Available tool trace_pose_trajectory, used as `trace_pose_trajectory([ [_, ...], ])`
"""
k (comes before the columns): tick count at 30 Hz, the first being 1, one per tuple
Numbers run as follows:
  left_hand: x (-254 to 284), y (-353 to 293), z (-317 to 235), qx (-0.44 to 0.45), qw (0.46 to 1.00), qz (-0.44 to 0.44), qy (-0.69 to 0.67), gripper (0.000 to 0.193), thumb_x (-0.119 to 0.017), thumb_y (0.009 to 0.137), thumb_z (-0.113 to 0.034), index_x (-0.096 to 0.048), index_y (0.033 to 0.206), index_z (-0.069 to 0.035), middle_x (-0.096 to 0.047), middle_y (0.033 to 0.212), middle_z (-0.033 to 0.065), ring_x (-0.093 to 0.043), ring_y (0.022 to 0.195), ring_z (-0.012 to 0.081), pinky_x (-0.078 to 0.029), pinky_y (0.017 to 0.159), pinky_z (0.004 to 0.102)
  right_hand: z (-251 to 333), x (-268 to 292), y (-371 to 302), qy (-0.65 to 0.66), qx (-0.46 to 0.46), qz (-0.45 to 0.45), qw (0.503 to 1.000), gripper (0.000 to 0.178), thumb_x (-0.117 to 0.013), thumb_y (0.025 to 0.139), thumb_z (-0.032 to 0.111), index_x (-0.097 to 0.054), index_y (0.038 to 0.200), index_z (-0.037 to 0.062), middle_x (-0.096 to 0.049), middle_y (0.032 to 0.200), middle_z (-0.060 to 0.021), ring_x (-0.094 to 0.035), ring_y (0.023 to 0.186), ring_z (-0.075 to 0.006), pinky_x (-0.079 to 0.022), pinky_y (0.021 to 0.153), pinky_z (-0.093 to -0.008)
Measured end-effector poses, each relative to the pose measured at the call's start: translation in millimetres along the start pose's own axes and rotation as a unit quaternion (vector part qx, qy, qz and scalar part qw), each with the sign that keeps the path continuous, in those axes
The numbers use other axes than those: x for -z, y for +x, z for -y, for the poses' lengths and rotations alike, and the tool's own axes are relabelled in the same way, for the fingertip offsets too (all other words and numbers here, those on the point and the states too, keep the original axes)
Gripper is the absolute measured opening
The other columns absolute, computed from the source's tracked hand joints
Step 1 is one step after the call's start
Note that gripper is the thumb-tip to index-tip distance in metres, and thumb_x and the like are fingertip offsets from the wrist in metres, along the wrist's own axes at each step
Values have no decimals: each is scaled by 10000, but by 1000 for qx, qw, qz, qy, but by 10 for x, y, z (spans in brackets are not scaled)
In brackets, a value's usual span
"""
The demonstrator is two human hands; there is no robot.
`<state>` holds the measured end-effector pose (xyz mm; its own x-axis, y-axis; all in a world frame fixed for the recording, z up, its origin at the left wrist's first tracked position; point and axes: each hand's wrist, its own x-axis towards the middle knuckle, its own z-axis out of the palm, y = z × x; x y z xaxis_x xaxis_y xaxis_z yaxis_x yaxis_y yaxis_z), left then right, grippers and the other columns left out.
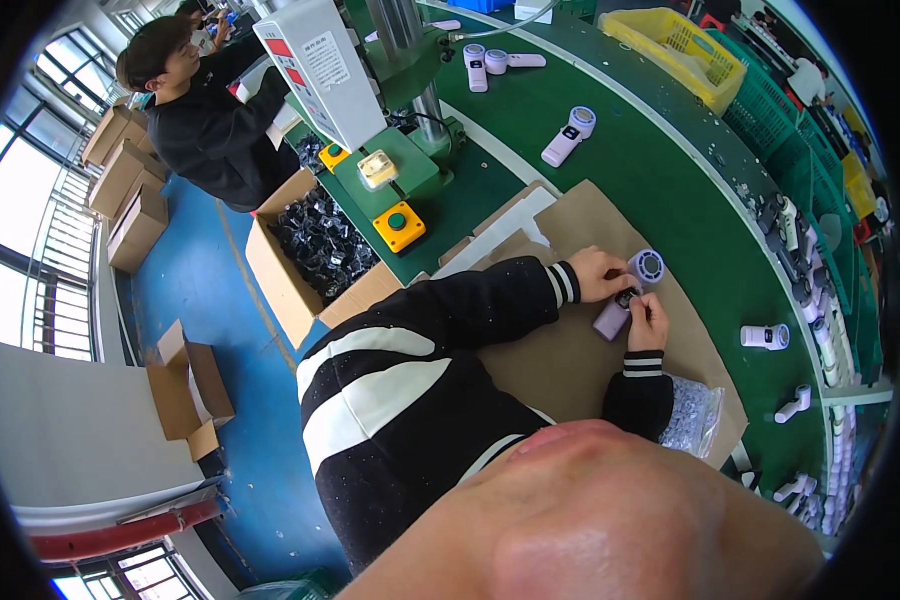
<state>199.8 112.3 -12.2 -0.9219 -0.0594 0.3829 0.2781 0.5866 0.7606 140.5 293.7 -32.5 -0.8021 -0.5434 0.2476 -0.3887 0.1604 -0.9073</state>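
Observation:
A lilac handheld fan (610, 320) with a round grille head lies over the brown cardboard on the bench, a dark panel showing between its handle and head. From the left, my left hand (598, 274) reaches the fan's neck, its fingers closed on it just below the head. My right hand (648, 324) pinches at the fan's right side, by the dark panel. The fingertips cover part of that panel, so any small piece between them cannot be made out. Beside my right sleeve sits a clear plastic bag (692, 415) of small pale lilac parts.
More lilac fans (570, 138) lie on the green belt beyond the cardboard (540, 365). A press machine (325, 75) with yellow button boxes (399, 228) stands left, beside an open carton (320, 245) of black parts. A co-worker (215, 120) stands behind it. A yellow basket (675, 55) is far right.

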Motion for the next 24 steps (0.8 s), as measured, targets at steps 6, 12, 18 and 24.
trace_pose_trajectory([
  [6, -2, -37, -6, 56, 991, 36, 119, 214, -545, 868, -279, -590, 848, -71, -636, 773, 76, -585, 688, 286, -469, 666, 350, -149, -12, 3, -78, -16, -16, 997, 170, -553, 829, 150, -510, 722, 24, -502, 623, -32, -414, 579, -150, -380, 575, -277],
  [12, -120, -73, 95, 21, 980, 12, 197, 287, -489, 875, -348, -606, 949, -97, -639, 912, 81, -583, 882, 291, -435, 819, 387, -124, 17, 19, -121, -28, 1, 992, 207, -561, 827, 196, -508, 727, 22, -502, 619, -42, -417, 563, -173, -383, 561, -300],
  [18, -85, -82, -35, 75, 976, 48, 198, 324, -475, 879, -365, -611, 1013, -103, -630, 948, 78, -567, 941, 280, -407, 852, 387, -61, 41, 31, -174, -92, -19, 980, 233, -564, 860, 267, -562, 831, 36, -553, 655, -51, -480, 586, -197, -413, 581, -320],
  [24, -85, -103, -123, 108, 968, 35, 224, 361, -462, 865, -384, -629, 1014, -101, -644, 927, 74, -575, 933, 270, -401, 862, 382, -150, -7, 25, -195, -30, -58, 979, 297, -553, 890, 328, -601, 997, 56, -622, 752, -78, -582, 707, -217, -463, 668, -329],
])
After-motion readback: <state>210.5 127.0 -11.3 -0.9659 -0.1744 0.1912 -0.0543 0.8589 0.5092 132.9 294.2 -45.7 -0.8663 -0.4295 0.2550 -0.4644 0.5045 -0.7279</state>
